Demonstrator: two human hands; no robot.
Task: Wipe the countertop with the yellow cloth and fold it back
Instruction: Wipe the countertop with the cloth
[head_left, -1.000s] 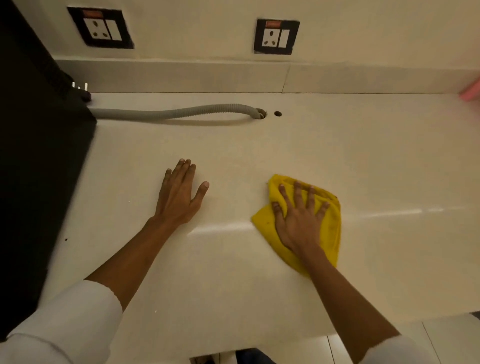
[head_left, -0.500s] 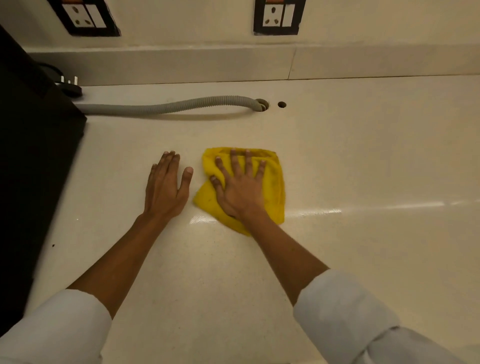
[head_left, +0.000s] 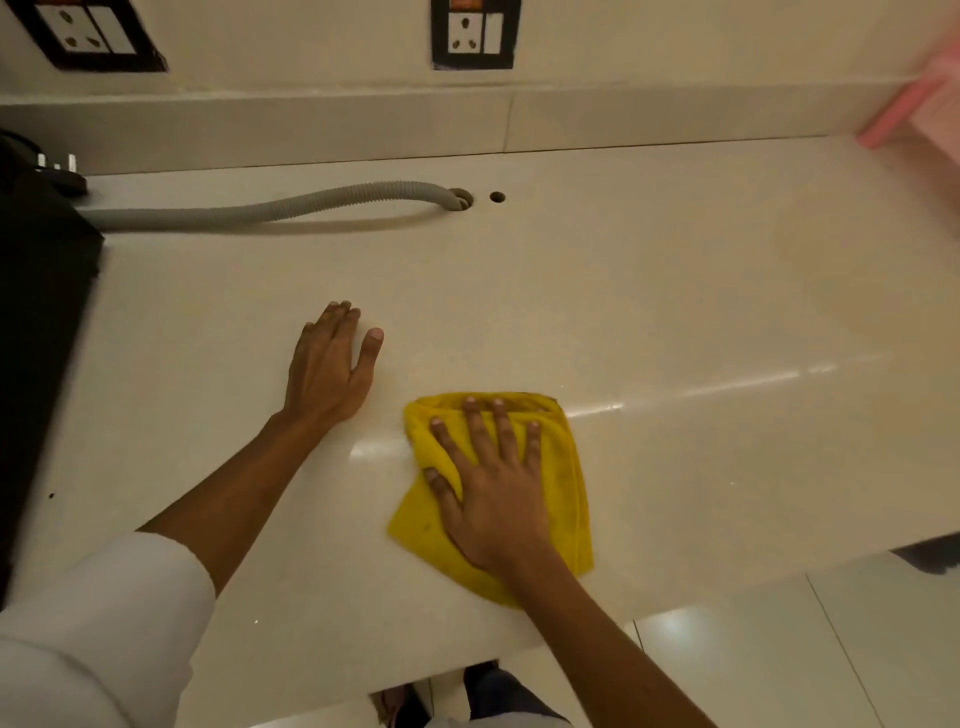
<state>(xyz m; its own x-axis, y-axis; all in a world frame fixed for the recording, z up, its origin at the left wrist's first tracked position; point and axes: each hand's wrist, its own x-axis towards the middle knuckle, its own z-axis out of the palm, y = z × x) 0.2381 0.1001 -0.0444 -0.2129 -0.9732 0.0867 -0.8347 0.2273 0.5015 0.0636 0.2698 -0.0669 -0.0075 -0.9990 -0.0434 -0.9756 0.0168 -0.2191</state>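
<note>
The yellow cloth (head_left: 563, 478) lies bunched and flat on the cream countertop (head_left: 701, 312), near its front edge. My right hand (head_left: 493, 488) presses down on the cloth with fingers spread, covering its middle. My left hand (head_left: 330, 371) rests flat on the bare countertop to the left of the cloth, fingers apart and holding nothing. A small gap separates it from the cloth.
A grey corrugated hose (head_left: 270, 208) runs along the back into a hole (head_left: 460, 199), with a smaller hole (head_left: 497, 197) beside it. A black appliance (head_left: 36, 322) stands at the left. Two wall sockets (head_left: 474, 32) sit above. Something pink (head_left: 919, 104) is at the far right.
My right hand has slid the cloth toward me and to the right, away from my left hand. My left hand has stayed in place on the counter.
</note>
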